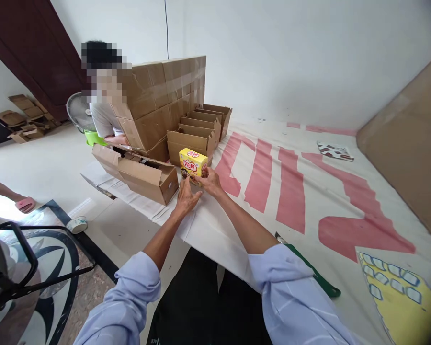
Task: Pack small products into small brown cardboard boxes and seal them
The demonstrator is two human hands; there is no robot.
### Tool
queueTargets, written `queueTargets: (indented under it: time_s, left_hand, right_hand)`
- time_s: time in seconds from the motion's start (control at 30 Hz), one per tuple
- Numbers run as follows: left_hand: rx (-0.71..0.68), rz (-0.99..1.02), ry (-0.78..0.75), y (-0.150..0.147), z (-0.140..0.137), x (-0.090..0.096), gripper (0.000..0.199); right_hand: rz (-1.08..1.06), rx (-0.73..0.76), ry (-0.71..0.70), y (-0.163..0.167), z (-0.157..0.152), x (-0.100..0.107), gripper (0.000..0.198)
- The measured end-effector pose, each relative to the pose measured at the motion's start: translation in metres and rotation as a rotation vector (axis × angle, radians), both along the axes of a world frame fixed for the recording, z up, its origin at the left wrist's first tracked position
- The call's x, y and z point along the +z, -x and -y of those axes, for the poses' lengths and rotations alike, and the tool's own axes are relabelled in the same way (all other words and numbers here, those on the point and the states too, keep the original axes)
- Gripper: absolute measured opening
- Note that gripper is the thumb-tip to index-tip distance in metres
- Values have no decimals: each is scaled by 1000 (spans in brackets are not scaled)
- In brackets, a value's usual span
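A small yellow snack box point(193, 164) with red lettering stands upright at the near part of the cloth-covered table. My right hand point(210, 182) grips its lower right side, with the fingertips partly hidden. My left hand point(187, 193) is at its lower left front, fingers against the box and thumb pointing right. Just left of it lies a long brown carton point(143, 178) with its top flaps up and darker contents partly showing. Behind the snack box, several open-topped brown cartons point(188, 142) stand in a row; their insides are mostly hidden.
Large taped cartons point(158, 110) are stacked at the back left, beside a co-worker point(106, 117). A green-handled tool point(311, 268) lies near my right forearm. A big cardboard sheet or box point(409, 139) rises at the right. A black metal frame point(39, 258) stands lower left.
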State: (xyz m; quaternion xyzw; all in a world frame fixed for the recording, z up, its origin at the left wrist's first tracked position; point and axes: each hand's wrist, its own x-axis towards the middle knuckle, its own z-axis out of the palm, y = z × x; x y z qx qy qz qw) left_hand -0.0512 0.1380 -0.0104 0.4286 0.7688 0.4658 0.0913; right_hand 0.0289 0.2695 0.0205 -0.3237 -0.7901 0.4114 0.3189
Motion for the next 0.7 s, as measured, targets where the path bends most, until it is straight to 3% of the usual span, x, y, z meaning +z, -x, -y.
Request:
queueTargets:
  time_s: [0.13, 0.27, 0.43, 0.6, 0.7]
  left_hand:
    - [103, -23, 44, 13, -26, 3, 87]
    - [169, -11, 75, 14, -42, 7, 90]
    - [215, 39, 51, 10, -48, 13, 96]
    - [241, 61, 161, 12, -59, 29, 90]
    - [263, 58, 196, 17, -74, 38, 85]
  right_hand:
    - [24, 0, -70, 11, -10, -5, 47]
    - [51, -10, -223, -23, 5, -11, 52]
    - [-1, -14, -304, -122, 62, -16, 39]
    - [42, -205, -517, -246, 107, -26, 24]
    - [117, -290, -605, -300, 116, -39, 22]
